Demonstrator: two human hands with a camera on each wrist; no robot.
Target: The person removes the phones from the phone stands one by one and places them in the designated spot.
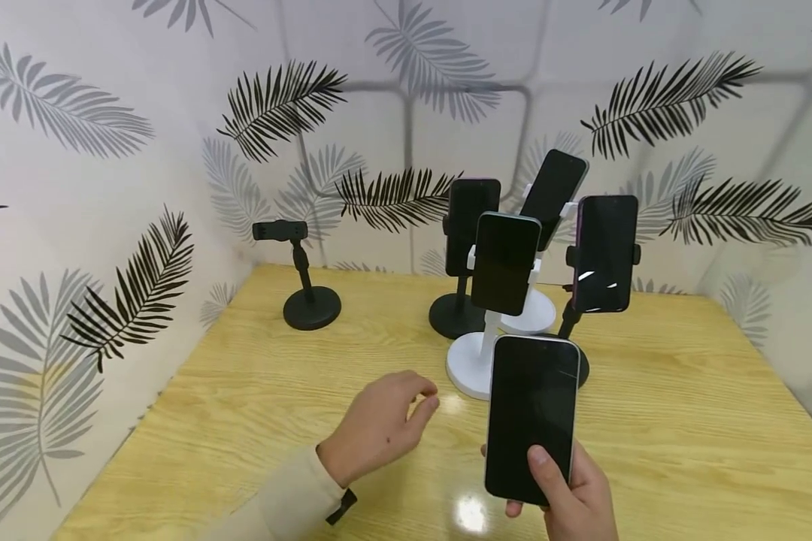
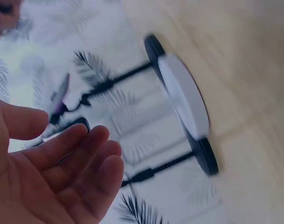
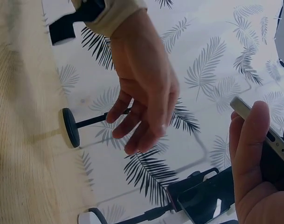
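My right hand (image 1: 578, 500) grips a smartphone (image 1: 533, 409) with a dark screen and pale frame. The thumb lies across the lower screen, and the phone is held upright in front of the stands. In the right wrist view, its bottom edge with the port shows beside my thumb. To the left, my left hand (image 1: 382, 424) hovers over the table with loosely bent fingers and nothing in them. Nearest to both hands is a white phone stand (image 1: 465, 370) bearing a dark-screened phone (image 1: 506, 263). The held phone overlaps part of its base in the head view.
Behind stand another white stand (image 1: 537, 312) with a tilted phone (image 1: 555, 188), and a black stand (image 1: 453, 319) with a phone (image 1: 472, 225). A purple-edged phone (image 1: 605, 252) is at right. A black stand (image 1: 311, 306) without a phone sits back left. Leaf-patterned wall covering (image 1: 406, 45) surrounds the wooden table (image 1: 230, 406).
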